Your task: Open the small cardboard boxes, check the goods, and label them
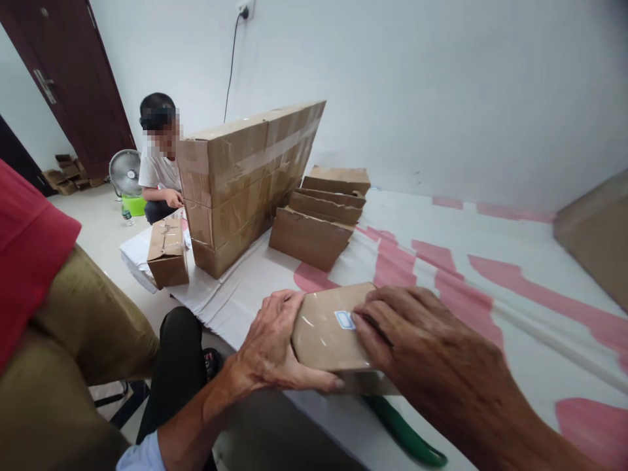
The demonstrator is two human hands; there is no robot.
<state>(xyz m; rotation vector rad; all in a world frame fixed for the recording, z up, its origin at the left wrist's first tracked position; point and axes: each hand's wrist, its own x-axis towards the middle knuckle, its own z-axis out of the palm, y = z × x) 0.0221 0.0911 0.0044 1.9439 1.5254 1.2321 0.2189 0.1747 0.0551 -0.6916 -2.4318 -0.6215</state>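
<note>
A small brown cardboard box (324, 333), taped glossy on top, lies on the white and pink sheet (441, 261) right in front of me. It carries a small blue-edged label (345, 320). My left hand (272, 347) grips the box's left end, thumb along its near edge. My right hand (417, 340) lies flat on the box top, fingertips pressed beside the label. Both hands touch the box.
A tall stack of taped cartons (245, 176) stands behind, with a row of leaning brown boxes (318, 219) to its right and one box (167, 252) to its left. A person crouches by a fan (125, 173). A green handle (405, 432) lies under my right arm. Another person in red and olive (53, 327) sits at left.
</note>
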